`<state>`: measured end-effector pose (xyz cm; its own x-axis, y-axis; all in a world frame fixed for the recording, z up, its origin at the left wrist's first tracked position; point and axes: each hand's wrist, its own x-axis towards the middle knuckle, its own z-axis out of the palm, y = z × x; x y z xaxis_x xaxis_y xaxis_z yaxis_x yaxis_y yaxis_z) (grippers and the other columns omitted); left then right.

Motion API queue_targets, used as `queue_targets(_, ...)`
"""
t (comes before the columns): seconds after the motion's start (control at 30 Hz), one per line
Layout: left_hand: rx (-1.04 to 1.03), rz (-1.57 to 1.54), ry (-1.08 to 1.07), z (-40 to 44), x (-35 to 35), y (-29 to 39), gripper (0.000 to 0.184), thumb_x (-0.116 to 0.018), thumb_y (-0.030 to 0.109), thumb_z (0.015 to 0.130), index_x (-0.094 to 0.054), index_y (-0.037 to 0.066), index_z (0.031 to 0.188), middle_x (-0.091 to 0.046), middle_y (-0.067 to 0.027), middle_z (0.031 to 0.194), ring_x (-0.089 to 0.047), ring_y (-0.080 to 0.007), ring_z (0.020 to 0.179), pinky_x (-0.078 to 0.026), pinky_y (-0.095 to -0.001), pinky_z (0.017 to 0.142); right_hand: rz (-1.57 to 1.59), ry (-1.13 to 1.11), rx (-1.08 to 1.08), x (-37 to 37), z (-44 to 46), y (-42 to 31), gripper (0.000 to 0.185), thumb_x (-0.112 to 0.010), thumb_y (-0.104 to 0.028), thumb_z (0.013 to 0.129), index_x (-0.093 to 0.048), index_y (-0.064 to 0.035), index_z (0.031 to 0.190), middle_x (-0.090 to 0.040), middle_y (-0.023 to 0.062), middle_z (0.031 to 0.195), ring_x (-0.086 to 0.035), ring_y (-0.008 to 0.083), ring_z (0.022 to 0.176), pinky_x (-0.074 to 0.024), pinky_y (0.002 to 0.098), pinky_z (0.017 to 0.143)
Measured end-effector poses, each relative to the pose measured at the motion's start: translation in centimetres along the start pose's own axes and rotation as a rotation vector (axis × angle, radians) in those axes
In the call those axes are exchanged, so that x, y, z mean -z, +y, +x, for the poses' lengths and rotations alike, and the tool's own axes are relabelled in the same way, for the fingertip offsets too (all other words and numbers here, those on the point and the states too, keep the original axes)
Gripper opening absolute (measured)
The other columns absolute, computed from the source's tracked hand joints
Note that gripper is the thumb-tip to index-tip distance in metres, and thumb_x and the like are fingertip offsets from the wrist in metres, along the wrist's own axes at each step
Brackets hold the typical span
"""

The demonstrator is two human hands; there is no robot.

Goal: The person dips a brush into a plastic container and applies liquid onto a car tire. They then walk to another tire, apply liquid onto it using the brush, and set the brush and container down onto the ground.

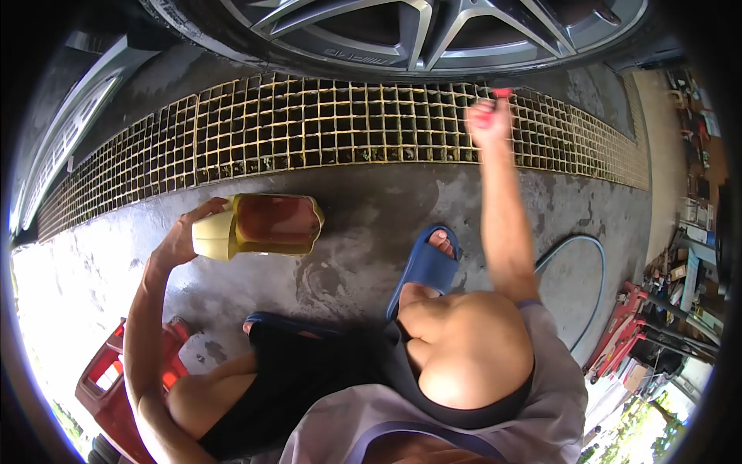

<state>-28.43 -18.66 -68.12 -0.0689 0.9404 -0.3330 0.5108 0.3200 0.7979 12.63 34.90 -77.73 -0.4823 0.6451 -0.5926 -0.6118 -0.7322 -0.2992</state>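
On the left, my left hand (179, 238) is closed on the end of a yellow cut-open plastic jug (216, 236). Reddish-brown liquid (277, 218) shows inside it. The jug is held above the wet concrete floor. My right hand (491, 124), blurred, reaches out over the floor grate with its fingers wrapped round a small red tool (502, 93). Motion blur hides what kind of tool it is. Its red end lies close to the lower edge of the car tire (433, 76), below the silver spoked rim (421, 35).
A yellowish floor grate (309, 124) runs across in front of the wheel. My blue slippers (429, 267) rest on the wet concrete. A red plastic stool (116, 371) stands at lower left. On the right are a blue hose (599, 263) and a red floor jack (618, 332).
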Motion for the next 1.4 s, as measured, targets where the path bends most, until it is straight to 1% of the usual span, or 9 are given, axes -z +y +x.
queue_targets(0.23, 0.041, 0.146, -0.009, -0.1, 0.2, 2.3, 0.059, -0.082, 0.016, 0.084, -0.058, 0.005, 0.138, -0.069, -0.0164, 0.132, -0.069, -0.0349, 0.119, -0.054, -0.0425, 0.1, -0.227, 0.183, -0.154, -6.2, -4.6, 23.3, 0.067, -0.04, -0.073, 0.104, -0.043, -0.0155, 0.069, -0.044, -0.0029, 0.056, -0.04, 0.0155, 0.046, -0.0326, 0.0288, 0.044)
queue_targets(0.5, 0.015, 0.165, -0.012, -0.4, 0.1, -0.2, 0.073, -0.09, 0.02, 0.071, -0.059, 0.009, 0.137, -0.073, -0.0159, 0.122, -0.07, -0.0356, 0.115, -0.056, -0.0436, 0.099, -0.301, -0.368, -0.653, -16.3, -12.2, 30.3, 0.029, -0.046, -0.044, 0.113, -0.057, -0.0168, 0.107, -0.052, -0.0015, 0.07, -0.047, 0.0107, 0.047, -0.0404, 0.0269, 0.048)
queue_targets(0.63, 0.021, 0.097, -0.051, -0.3, 0.4, -0.5, 0.075, -0.091, 0.024, 0.072, -0.061, 0.006, 0.138, -0.07, -0.0144, 0.129, -0.067, -0.0348, 0.121, -0.055, -0.0436, 0.101, -0.844, -0.55, -0.361, -17.3, -14.3, 29.6, 0.027, -0.048, -0.041, 0.113, -0.05, -0.0182, 0.128, -0.052, 0.0027, 0.066, -0.049, 0.017, 0.04, -0.0401, 0.0311, 0.038)
queue_targets(0.77, 0.043, 0.076, -0.075, 0.2, 0.6, -0.5, 0.072, -0.086, 0.016, 0.07, -0.062, 0.006, 0.137, -0.068, -0.0151, 0.128, -0.067, -0.0329, 0.119, -0.054, -0.0424, 0.1, -1.422, -0.759, 0.3, -23.2, -19.0, 28.1, 0.067, -0.057, -0.04, 0.11, -0.028, -0.0211, 0.168, -0.049, -0.0024, 0.067, -0.046, 0.0049, 0.043, -0.0422, 0.0235, 0.037)
queue_targets(0.87, -0.006, 0.106, -0.055, 0.1, 0.7, -0.2, 0.058, -0.084, 0.016, 0.071, -0.065, 0.008, 0.125, -0.069, -0.0129, 0.119, -0.068, -0.0337, 0.112, -0.055, -0.0434, 0.096, -1.834, -0.793, 1.256, -25.1, -17.6, 27.0, 0.07, -0.064, -0.031, 0.106, -0.033, -0.0006, 0.162, -0.073, 0.0219, 0.107, -0.076, 0.0318, 0.085, -0.0625, 0.0394, 0.069)
queue_targets(0.93, 0.008, 0.12, -0.058, 0.3, 0.4, -0.6, 0.054, -0.084, 0.018, 0.072, -0.066, 0.008, 0.122, -0.069, -0.0122, 0.119, -0.068, -0.0339, 0.111, -0.054, -0.0437, 0.096, -1.87, -0.802, 1.685, -25.6, -15.1, 26.7, 0.072, -0.068, -0.026, 0.103, -0.035, 0.004, 0.159, -0.067, 0.0317, 0.132, -0.073, 0.0416, 0.11, -0.0643, 0.0442, 0.079)
queue_targets(1.13, -0.061, 0.173, -0.05, 0.1, 0.7, 0.1, 0.048, -0.083, 0.017, 0.073, -0.066, 0.008, 0.118, -0.069, -0.011, 0.115, -0.069, -0.0336, 0.109, -0.054, -0.0448, 0.095, -2.107, -0.797, 2.027, -15.7, -5.5, 25.9, 0.066, -0.068, -0.03, 0.102, -0.042, -0.0037, 0.157, -0.074, 0.0187, 0.085, -0.072, 0.0308, 0.056, -0.0575, 0.039, 0.048)
queue_targets(1.2, -0.055, 0.159, -0.047, -0.1, 0.6, 0.2, 0.048, -0.082, 0.017, 0.074, -0.066, 0.008, 0.118, -0.069, -0.0109, 0.115, -0.069, -0.0336, 0.109, -0.054, -0.0452, 0.095, -2.698, -0.513, 1.389, -11.0, -8.0, 25.0, 0.069, -0.066, -0.031, 0.103, -0.037, -0.0024, 0.159, -0.071, 0.0196, 0.074, -0.071, 0.0364, 0.058, -0.0569, 0.0456, 0.049)
queue_targets(1.4, 0.009, 0.166, -0.051, 0.1, 0.8, 1.0, 0.061, -0.079, 0.012, 0.067, -0.066, 0.007, 0.127, -0.072, -0.014, 0.116, -0.069, -0.0345, 0.112, -0.055, -0.0443, 0.098, -2.79, -0.244, 0.83, -4.9, -9.2, 22.7, 0.07, -0.056, -0.037, 0.106, -0.03, -0.006, 0.163, -0.072, 0.0236, 0.075, -0.071, 0.0425, 0.061, -0.0568, 0.0521, 0.053)
